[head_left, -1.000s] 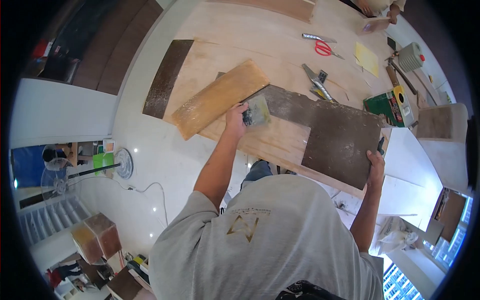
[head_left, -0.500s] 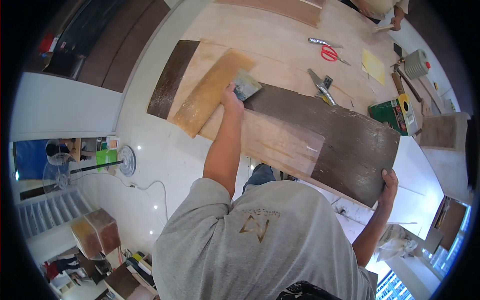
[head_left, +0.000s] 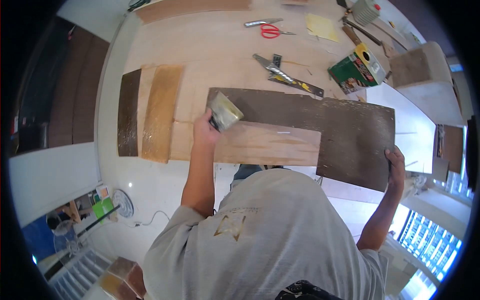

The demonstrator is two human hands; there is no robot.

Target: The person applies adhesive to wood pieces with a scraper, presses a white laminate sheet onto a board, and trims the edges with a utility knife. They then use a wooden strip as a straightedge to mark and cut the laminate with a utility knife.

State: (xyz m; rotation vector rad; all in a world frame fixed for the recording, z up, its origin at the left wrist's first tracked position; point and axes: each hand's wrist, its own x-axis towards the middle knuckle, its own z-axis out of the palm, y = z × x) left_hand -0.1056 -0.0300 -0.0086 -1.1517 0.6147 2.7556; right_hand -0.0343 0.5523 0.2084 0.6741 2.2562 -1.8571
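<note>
My left hand (head_left: 205, 129) is closed on the dark handle of a scraper (head_left: 226, 111). Its wide, smeared blade lies over the left end of a dark brown L-shaped veneer sheet (head_left: 355, 137). At the sheet's right edge, my right hand (head_left: 395, 165) grips it with the thumb on top; the other fingers are partly hidden. A pale wooden piece (head_left: 270, 145) lies along the inner side of the dark sheet, near my body. Left of the scraper are a glossy tan strip (head_left: 162, 115) and a narrow dark strip (head_left: 128, 114).
Beyond the sheet lie red-handled scissors (head_left: 270, 31), a utility knife (head_left: 263, 22), more cutting tools (head_left: 280, 70) and yellow paper (head_left: 321, 27). A green can (head_left: 353, 71) stands at the right, with a hammer (head_left: 362, 30) and a grey jug (head_left: 366, 12) behind.
The view has turned and shifted. My left hand and the scraper have come away from the tan strip, which now lies closer alongside the narrow dark strip. My right hand keeps hold of the sheet.
</note>
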